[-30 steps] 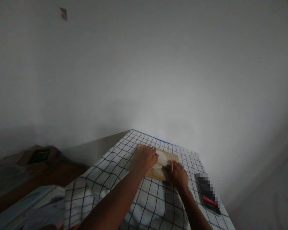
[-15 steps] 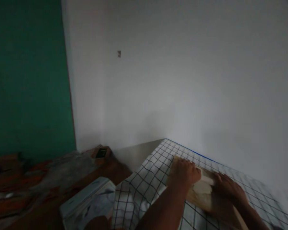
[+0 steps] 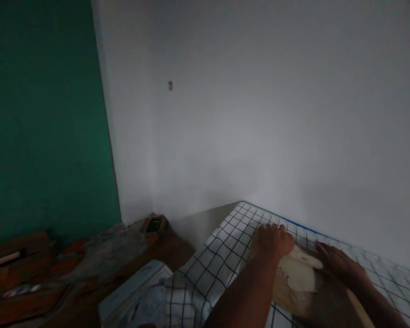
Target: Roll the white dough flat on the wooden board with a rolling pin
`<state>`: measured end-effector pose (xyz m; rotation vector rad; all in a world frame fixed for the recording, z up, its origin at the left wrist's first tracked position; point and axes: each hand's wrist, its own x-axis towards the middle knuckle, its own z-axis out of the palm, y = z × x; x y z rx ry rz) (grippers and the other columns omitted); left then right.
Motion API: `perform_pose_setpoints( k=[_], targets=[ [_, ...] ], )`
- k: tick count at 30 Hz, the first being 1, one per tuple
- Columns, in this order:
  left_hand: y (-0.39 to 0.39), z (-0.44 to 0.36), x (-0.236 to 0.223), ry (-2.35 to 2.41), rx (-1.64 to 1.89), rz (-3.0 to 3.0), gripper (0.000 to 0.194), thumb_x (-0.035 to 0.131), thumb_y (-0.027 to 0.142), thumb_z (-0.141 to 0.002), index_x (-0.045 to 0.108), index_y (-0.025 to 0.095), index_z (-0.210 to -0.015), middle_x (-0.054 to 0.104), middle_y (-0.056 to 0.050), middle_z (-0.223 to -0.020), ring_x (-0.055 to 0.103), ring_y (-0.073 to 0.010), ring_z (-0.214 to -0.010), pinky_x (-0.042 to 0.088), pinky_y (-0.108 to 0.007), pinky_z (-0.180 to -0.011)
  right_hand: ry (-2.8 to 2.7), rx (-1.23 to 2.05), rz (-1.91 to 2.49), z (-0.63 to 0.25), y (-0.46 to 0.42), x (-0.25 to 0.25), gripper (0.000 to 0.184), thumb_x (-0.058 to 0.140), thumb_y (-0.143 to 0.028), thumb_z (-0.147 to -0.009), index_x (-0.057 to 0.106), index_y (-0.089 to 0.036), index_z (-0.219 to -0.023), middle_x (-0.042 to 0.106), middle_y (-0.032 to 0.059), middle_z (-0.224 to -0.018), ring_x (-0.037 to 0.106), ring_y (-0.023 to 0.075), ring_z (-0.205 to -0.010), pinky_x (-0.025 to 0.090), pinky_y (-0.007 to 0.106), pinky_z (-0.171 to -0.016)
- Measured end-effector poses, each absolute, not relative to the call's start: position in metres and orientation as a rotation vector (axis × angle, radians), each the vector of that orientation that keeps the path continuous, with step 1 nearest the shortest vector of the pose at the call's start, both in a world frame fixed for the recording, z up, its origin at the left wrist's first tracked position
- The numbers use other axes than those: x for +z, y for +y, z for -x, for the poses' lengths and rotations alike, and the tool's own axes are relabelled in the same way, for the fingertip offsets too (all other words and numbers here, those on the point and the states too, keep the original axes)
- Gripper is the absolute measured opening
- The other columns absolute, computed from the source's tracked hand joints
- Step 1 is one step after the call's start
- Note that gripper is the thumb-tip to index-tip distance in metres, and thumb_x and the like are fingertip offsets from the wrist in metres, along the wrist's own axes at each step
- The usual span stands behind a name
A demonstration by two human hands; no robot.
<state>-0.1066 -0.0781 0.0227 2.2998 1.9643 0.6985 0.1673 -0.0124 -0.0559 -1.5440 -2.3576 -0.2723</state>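
Observation:
A wooden board [image 3: 287,298] lies at an angle on the checked cloth, in shadow at its near right part. On it is a flat, pale, dough-like sheet [image 3: 299,275] with a ragged dark line along its left side. A thicker pale strip [image 3: 309,258] runs along the sheet's far edge. My left hand [image 3: 275,239] is closed over the strip's left end, fingers bent toward the far side of the board. To the right, my right hand [image 3: 340,262] lies with its fingers stretched out near the board's right edge, just off the strip's rounded end. Its palm is hidden.
The white cloth [image 3: 222,248] with dark grid lines covers the table and hangs over its left edge. A pale box [image 3: 133,291] stands left of the table. Beyond it are a small brown box [image 3: 153,227] and dim clutter on the floor. A white wall [image 3: 259,114] rises behind.
The view has shifted, so everything sits a little further right and lower. My right hand has moved away from the pale strip, baring its right end; my left hand stays on it.

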Motion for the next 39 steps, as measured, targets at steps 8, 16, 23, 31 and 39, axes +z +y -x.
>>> perform_pose_setpoints(
  k=[8,16,23,31,39],
  targets=[
    [-0.054,0.101,0.023,1.978,0.605,-2.279,0.041,0.043,0.035,-0.101,0.069,0.019,-0.128,0.070,-0.018,-0.128,0.063,-0.0344,-0.123,0.048,-0.056,-0.103,-2.440,-0.252,2.008,-0.119,-0.050,0.000,0.041,0.044,-0.022,-0.103,0.064,-0.028,-0.139,0.060,0.0084,-0.151,0.056,0.0259,-0.139,0.051,0.042,-0.109],
    [-0.052,0.099,0.022,1.957,0.497,-2.301,0.043,0.043,0.037,-0.100,0.068,0.020,-0.130,0.066,-0.017,-0.136,0.059,-0.0352,-0.127,0.046,-0.060,-0.106,-2.360,-0.169,2.095,-0.115,-0.071,0.008,0.039,0.042,-0.027,-0.107,0.059,-0.031,-0.143,0.057,0.0092,-0.153,0.056,0.0292,-0.138,0.053,0.049,-0.104],
    [-0.052,0.103,0.012,1.937,0.480,-2.429,0.043,0.042,0.039,-0.101,0.065,0.026,-0.135,0.069,-0.015,-0.131,0.062,-0.0320,-0.123,0.048,-0.054,-0.104,-2.071,0.018,2.193,-0.108,-0.084,0.010,0.047,0.027,-0.037,-0.111,0.064,-0.029,-0.139,0.063,0.0074,-0.148,0.057,0.0258,-0.137,0.049,0.048,-0.110],
    [-0.065,0.107,0.006,1.922,0.532,-2.505,0.044,0.044,0.040,-0.101,0.068,0.024,-0.134,0.073,-0.014,-0.126,0.066,-0.0325,-0.119,0.050,-0.053,-0.101,-1.975,-0.002,2.221,-0.107,-0.095,-0.001,0.050,0.028,-0.036,-0.108,0.059,-0.028,-0.146,0.055,0.0076,-0.157,0.049,0.0288,-0.145,0.043,0.055,-0.115],
    [-0.090,0.107,0.012,1.783,0.578,-2.719,0.036,0.041,0.025,-0.103,0.073,0.014,-0.116,0.075,-0.018,-0.116,0.068,-0.0309,-0.115,0.049,-0.048,-0.104,-1.950,-0.064,2.142,-0.105,-0.119,-0.004,0.044,0.031,-0.034,-0.108,0.066,-0.026,-0.133,0.063,0.0075,-0.145,0.053,0.0256,-0.138,0.044,0.049,-0.111]
  ],
)
